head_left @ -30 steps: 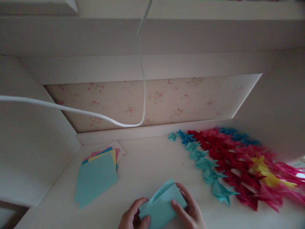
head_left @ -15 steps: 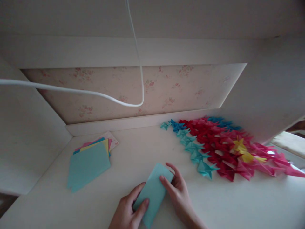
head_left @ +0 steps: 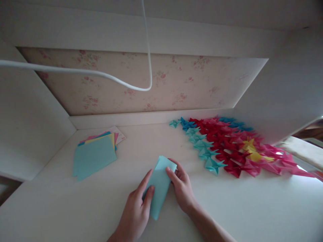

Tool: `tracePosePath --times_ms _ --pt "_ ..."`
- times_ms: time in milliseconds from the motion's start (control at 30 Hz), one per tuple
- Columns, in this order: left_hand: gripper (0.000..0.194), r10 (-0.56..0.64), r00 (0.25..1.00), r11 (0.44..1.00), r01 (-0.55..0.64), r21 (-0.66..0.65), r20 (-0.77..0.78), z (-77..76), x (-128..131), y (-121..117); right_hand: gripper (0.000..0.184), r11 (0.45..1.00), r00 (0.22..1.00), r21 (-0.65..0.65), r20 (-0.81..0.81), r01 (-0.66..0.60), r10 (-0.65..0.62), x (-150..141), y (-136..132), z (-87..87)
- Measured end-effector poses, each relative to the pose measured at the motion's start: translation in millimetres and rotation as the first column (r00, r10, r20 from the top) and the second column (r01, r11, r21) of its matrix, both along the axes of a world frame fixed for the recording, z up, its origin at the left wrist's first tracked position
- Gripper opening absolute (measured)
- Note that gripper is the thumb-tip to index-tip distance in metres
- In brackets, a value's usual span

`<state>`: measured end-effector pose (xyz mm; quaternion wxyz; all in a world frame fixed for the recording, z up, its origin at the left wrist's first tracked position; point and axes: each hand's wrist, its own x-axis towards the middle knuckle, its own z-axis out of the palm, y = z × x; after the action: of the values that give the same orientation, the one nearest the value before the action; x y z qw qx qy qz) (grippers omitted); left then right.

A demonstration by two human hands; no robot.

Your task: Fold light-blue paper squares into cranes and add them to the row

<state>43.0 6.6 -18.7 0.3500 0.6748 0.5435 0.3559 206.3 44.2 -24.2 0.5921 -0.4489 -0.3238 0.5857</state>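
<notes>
A folded light-blue paper (head_left: 159, 185) lies on the white desk (head_left: 239, 208), a narrow strip slanting from lower left to upper right. My left hand (head_left: 135, 211) presses its left edge with fingers stretched flat along the fold. My right hand (head_left: 182, 188) grips the upper right edge, thumb on top and fingers curled beneath it.
A stack of coloured paper sheets (head_left: 94, 153), light blue on top, lies at the left. Rows of several folded paper pieces (head_left: 227, 146) in teal, red, pink and yellow spread at the right. A white cable (head_left: 148, 50) hangs over the desk before floral wallpaper.
The paper, half open a second ago, now lies folded flat into a narrow strip. Both hands have shifted up in the view as the camera tilted down.
</notes>
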Motion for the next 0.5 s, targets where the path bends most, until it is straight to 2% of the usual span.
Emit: tracePosePath --times_ms 100,200,500 --pt "0.047 0.010 1.000 1.000 -0.010 -0.006 0.011 1.7 1.2 -1.0 0.040 0.999 0.999 0.000 -0.026 -0.043 0.043 3.0 -0.8 -1.2" --pt "0.045 0.019 0.999 1.000 -0.018 -0.011 0.026 2.3 1.0 -1.6 0.035 1.000 1.000 0.006 -0.006 -0.030 0.031 4.0 -1.5 -3.7" --pt "0.045 -0.012 0.999 1.000 0.013 -0.024 0.046 4.3 1.1 -3.3 0.033 0.999 0.999 0.022 0.043 -0.033 0.032 2.2 -0.8 4.0"
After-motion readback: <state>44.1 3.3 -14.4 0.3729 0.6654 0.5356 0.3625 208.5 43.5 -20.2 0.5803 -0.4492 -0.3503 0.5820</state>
